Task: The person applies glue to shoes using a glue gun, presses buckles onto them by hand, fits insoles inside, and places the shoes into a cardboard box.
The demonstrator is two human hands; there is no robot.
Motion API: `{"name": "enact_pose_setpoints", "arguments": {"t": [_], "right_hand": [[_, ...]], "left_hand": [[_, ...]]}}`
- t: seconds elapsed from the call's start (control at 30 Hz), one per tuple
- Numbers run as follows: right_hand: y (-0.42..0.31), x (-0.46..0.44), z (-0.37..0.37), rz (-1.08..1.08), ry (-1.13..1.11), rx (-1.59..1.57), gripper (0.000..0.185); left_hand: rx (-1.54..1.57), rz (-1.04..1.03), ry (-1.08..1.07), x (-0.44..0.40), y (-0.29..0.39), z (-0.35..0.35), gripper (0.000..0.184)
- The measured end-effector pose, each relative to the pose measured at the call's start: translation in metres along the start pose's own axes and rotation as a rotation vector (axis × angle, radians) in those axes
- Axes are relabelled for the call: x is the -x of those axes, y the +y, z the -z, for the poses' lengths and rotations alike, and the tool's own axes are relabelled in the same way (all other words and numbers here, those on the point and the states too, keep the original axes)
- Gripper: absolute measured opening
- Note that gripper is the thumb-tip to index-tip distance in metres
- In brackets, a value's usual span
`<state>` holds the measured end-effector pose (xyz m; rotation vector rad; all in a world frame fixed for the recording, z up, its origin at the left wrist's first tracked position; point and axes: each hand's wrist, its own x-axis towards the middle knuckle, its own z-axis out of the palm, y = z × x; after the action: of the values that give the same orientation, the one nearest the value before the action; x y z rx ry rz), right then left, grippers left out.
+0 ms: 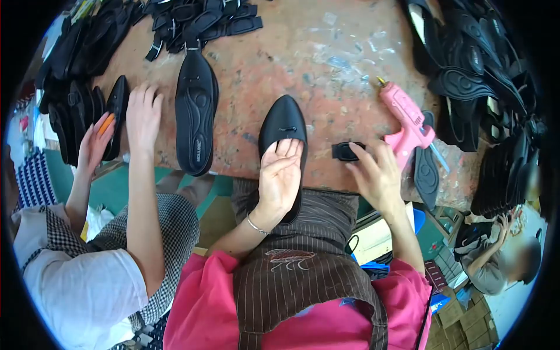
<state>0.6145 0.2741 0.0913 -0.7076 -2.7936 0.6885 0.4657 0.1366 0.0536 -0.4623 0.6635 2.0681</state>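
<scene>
A black pointed shoe (282, 121) stands toe-up at the table's front edge, with a small slit in its upper. My left hand (280, 181) has its fingers inside the shoe's opening, palm up and thumb folded across, gripping it. On the table to the right lies a small black strap piece with a buckle-like ornament (345, 151). Over its right end is my right hand (376, 175), fingers curved and apart; whether the fingertips touch the piece I cannot tell. Just beyond that hand rests a pink glue gun (405, 111), nozzle pointing away.
Left of centre lies a black shoe with a patterned insole (196, 116). Black straps (201, 23) are heaped behind it. A loose insole (426, 172) sits beside the glue gun. Black shoes and insoles (466, 76) are piled right. A co-worker's hands (143, 114) handle shoes at left.
</scene>
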Motion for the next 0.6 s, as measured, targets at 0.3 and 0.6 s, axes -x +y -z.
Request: {"name": "enact_pose_setpoints", "arguments": {"t": [0.3,0.6], "right_hand": [[0.008,-0.001,-0.014,-0.061,-0.038,-0.034,0.046],[-0.044,-0.079,-0.01,0.108,-0.042,-0.347,0.047]], "left_hand": [[0.031,-0.009,-0.06,0.0,0.0,0.003,0.023],[-0.01,0.003,-0.108,-0.003,0.002,0.004,0.029]]}}
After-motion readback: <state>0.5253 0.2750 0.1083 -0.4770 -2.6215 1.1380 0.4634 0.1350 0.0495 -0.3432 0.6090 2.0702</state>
